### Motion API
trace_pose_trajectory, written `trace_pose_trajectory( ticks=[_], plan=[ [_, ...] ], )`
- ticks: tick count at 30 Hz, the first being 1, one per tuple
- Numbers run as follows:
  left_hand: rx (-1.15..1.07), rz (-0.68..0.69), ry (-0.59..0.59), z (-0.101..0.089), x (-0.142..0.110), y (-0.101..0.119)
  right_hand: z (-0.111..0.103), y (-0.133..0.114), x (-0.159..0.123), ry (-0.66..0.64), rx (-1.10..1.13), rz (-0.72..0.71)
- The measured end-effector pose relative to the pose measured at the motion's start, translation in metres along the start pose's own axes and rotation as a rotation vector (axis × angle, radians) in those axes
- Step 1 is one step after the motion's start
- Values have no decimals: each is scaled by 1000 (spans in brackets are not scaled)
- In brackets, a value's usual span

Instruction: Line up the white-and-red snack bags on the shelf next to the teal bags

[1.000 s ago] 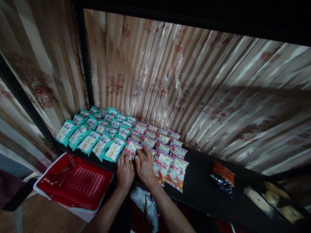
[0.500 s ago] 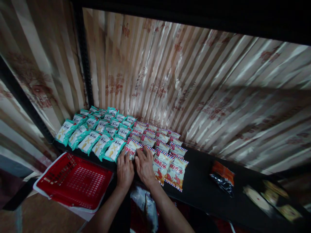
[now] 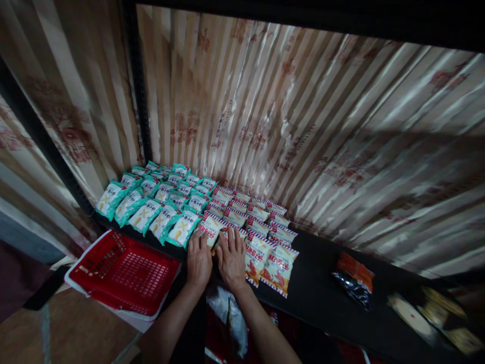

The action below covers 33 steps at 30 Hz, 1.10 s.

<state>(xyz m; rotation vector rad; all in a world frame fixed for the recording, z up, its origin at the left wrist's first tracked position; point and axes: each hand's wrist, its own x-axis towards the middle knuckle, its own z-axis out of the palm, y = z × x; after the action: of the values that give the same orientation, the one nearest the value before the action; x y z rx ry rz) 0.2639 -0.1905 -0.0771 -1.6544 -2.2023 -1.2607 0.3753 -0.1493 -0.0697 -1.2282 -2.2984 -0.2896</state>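
Observation:
My left hand (image 3: 199,260) lies on the lower front of a white snack bag (image 3: 209,227) with a red-and-blue striped edge, fingers stretched out. Beside it, my right hand (image 3: 232,259) rests flat on the neighbouring striped bag, which it mostly covers. More striped bags (image 3: 279,267) stand in rows to the right and behind. Left of my hands are several rows of teal-and-white snack bags (image 3: 184,226). All lean back on the black shelf (image 3: 314,283). Neither hand grips anything that I can see.
A red basket (image 3: 125,273) with a white rim sits below the shelf's left front. Below my forearms are silvery packets (image 3: 231,316). To the right lie an orange-and-black bag (image 3: 354,278), a pale packet (image 3: 411,316) and yellowish packs (image 3: 443,308). A dark post (image 3: 138,91) and striped curtain (image 3: 242,101) stand behind.
The view has shifted slightly, so the scene sits a little further right and up. Both hands stay on the same two striped bags; the right fingers look a little straighter.

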Motion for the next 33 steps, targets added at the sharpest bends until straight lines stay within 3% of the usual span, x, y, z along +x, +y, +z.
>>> trace_pose_trajectory(
  ticks=[5, 10, 14, 17, 20, 24, 28, 33],
  plan=[
    [-60, 3, 2, -2, -2, 1, 0, -3, -8, 44, 10, 8],
    [-107, 4, 41, -5, -3, 1, -6, -13, -2, -5, 11, -45],
    [-80, 19, 113, -9, -2, 2, -4, -15, 3, -10, 18, -40],
    [-21, -69, 209, -19, 4, 0, -1, -14, 3, -3, 30, -35],
    [58, -122, 302, -31, 14, -17, 0, -12, 2, 0, 35, -38],
    [141, -174, 370, -42, 28, -55, 0, -13, 3, -4, 37, -35],
    [205, -105, 270, -37, 35, -78, -1, -15, 2, -15, 38, -35],
    [225, -56, 188, -22, 36, -74, -4, -15, 1, -48, 32, -18]
  ],
)
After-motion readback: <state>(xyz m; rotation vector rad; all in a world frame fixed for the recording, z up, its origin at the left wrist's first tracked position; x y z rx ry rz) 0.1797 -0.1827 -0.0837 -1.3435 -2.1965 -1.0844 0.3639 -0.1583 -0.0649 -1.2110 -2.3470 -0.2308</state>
